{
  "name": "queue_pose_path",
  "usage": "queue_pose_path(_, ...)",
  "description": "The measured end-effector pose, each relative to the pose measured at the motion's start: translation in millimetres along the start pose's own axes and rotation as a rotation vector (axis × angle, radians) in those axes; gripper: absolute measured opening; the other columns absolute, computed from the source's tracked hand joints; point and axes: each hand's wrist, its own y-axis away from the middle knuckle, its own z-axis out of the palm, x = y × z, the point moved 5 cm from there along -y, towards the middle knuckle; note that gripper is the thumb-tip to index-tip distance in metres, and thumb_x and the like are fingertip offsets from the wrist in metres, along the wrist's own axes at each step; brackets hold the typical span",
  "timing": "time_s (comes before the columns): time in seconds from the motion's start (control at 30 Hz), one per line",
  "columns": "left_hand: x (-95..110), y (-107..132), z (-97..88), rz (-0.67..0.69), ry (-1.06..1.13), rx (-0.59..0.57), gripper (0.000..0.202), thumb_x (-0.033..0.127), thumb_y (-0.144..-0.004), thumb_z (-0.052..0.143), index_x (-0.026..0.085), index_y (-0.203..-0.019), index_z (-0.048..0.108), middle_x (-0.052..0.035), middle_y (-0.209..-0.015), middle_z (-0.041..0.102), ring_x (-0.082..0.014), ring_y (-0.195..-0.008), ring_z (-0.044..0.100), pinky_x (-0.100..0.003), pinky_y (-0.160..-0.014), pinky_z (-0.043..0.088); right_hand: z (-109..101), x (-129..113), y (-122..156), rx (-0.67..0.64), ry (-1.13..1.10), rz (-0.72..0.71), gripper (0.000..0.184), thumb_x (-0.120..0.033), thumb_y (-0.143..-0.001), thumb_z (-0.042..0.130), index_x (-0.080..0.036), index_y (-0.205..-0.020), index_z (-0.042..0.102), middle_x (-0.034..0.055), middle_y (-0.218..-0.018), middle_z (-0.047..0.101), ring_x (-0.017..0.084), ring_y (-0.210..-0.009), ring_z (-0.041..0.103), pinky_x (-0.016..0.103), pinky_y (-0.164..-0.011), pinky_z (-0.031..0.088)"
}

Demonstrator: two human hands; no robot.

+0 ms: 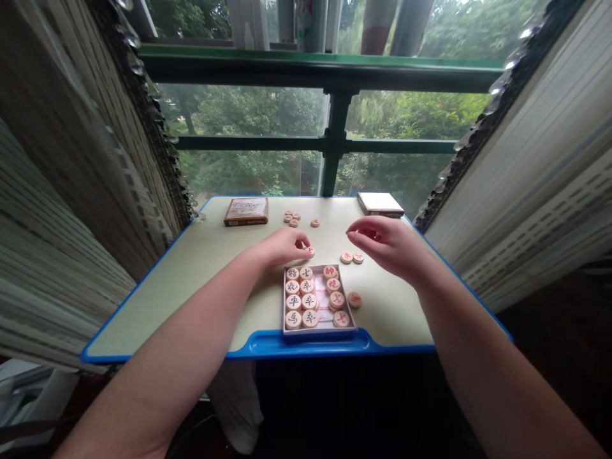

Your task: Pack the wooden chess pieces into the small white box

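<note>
My left hand (285,246) is closed, thumb and fingertips pinching a Chinese chess piece (310,252) with a red character, just behind the box. My right hand (385,242) hovers over the right side of the table, fingers curled in and tips close together; nothing shows between them. Below and left of it lie two red-marked pieces (352,258). A shallow white box (321,329) near the front edge holds black-marked pieces (300,298) in two left columns and red-marked pieces (336,299) along its right side. One piece (354,299) lies against the box's right wall.
Several pieces (291,218) sit in a cluster farther back, with a single piece (315,223) beside them. A brown box (247,211) stands back left, a white-topped box (381,204) back right. The blue-edged table (210,280) faces a window between curtains.
</note>
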Motion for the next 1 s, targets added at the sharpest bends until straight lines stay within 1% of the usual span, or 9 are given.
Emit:
queue_pose_path(0.07, 0.7, 0.9, 0.6, -0.013, 0.013, -0.016, 0.043, 0.044, -0.067, 0.063, 0.015, -0.098, 0.068, -0.007, -0.086, 0.068, -0.017, -0.072, 0.059, -0.025, -0.063, 0.042, 10.0, 16.5, -11.6, 0.002, 0.173, 0.02, 0.019, -0.03, -0.081, 0.053, -0.017, -0.08, 0.068, 0.0039, -0.072, 0.061, 0.015, -0.065, 0.054, 0.028, -0.06, 0.04)
queue_pose_path(0.13, 1.2, 1.4, 1.3, -0.02, 0.022, -0.026, 0.042, 0.042, -0.068, 0.062, 0.015, -0.1, 0.068, -0.0069, -0.086, 0.068, -0.0169, -0.072, 0.059, -0.026, -0.064, 0.042, 19.5, 34.3, -13.9, 0.019, 0.261, 0.071, 0.022, -0.028, -0.081, 0.051, -0.016, -0.087, 0.068, 0.0064, -0.08, 0.062, 0.017, -0.07, 0.055, 0.03, -0.065, 0.043)
queue_pose_path(0.2, 1.5, 1.3, 2.1, -0.019, 0.018, -0.029, 0.041, 0.041, -0.069, 0.061, 0.015, -0.099, 0.068, -0.0068, -0.086, 0.068, -0.017, -0.072, 0.059, -0.026, -0.064, 0.042, 31.0, 46.3, -10.5, -0.051, 0.3, 0.067, 0.023, -0.027, -0.079, 0.054, -0.017, -0.093, 0.069, 0.0083, -0.09, 0.061, 0.02, -0.081, 0.057, 0.033, -0.075, 0.044)
queue_pose_path(0.3, 1.5, 0.4, 2.8, -0.008, -0.002, -0.024, 0.039, 0.042, -0.069, 0.06, 0.015, -0.097, 0.068, -0.0062, -0.085, 0.068, -0.0172, -0.072, 0.058, -0.026, -0.063, 0.042, 36.9, 54.8, -4.1, -0.073, 0.307, 0.075, 0.022, -0.028, -0.078, 0.055, -0.018, -0.092, 0.07, 0.0092, -0.097, 0.061, 0.022, -0.091, 0.056, 0.036, -0.086, 0.043)
queue_pose_path(0.4, 1.2, -0.2, 3.4, -0.004, -0.003, -0.024, 0.038, 0.042, -0.069, 0.06, 0.016, -0.096, 0.068, -0.0053, -0.083, 0.067, -0.0169, -0.071, 0.058, -0.026, -0.063, 0.041, 38.1, 55.6, -2.8, -0.086, 0.323, 0.098, 0.022, -0.028, -0.079, 0.055, -0.019, -0.092, 0.07, 0.0094, -0.1, 0.062, 0.024, -0.096, 0.055, 0.037, -0.09, 0.042)
queue_pose_path(0.53, -0.4, -0.3, 3.6, -0.011, 0.026, -0.055, 0.04, 0.037, -0.067, 0.062, 0.014, -0.099, 0.065, -0.0056, -0.084, 0.066, -0.0172, -0.073, 0.058, -0.026, -0.064, 0.042, 43.3, 54.1, -3.5, -0.148, 0.357, 0.124, 0.024, -0.031, -0.08, 0.056, -0.02, -0.096, 0.069, 0.0102, -0.104, 0.063, 0.026, -0.099, 0.054, 0.038, -0.09, 0.042)
queue_pose_path(0.73, -3.6, -0.1, 5.9, -0.002, 0.135, -0.17, 0.042, 0.03, -0.062, 0.066, 0.012, -0.1, 0.063, -0.0039, -0.083, 0.064, -0.0153, -0.072, 0.056, -0.025, -0.064, 0.042, 51.7, 51.7, -1.6, -0.242, 0.332, 0.078, 0.022, -0.03, -0.084, 0.051, -0.019, -0.092, 0.068, 0.0079, -0.093, 0.067, 0.02, -0.085, 0.059, 0.029, -0.076, 0.045)
queue_pose_path(0.9, -0.8, 0.3, 3.7, -0.004, 0.175, -0.102, 0.033, 0.031, -0.063, 0.067, 0.012, -0.09, 0.066, -0.0028, -0.074, 0.061, -0.0144, -0.067, 0.054, -0.026, -0.061, 0.04, 51.3, 52.2, -1.8, -0.215, 0.3, 0.097, 0.022, -0.032, -0.084, 0.051, -0.02, -0.091, 0.068, 0.007, -0.093, 0.068, 0.018, -0.084, 0.06, 0.027, -0.073, 0.044)
queue_pose_path(1.0, 10.2, 4.9, -6.3, 0.039, 0.432, 0.011, 0.035, 0.034, -0.064, 0.07, 0.011, -0.09, 0.065, -0.0021, -0.073, 0.059, -0.0121, -0.066, 0.052, -0.027, -0.063, 0.041, 50.6, 52.0, -1.7, -0.194, 0.294, 0.134, 0.021, -0.032, -0.083, 0.052, -0.02, -0.09, 0.067, 0.0069, -0.094, 0.068, 0.018, -0.083, 0.061, 0.027, -0.071, 0.044)
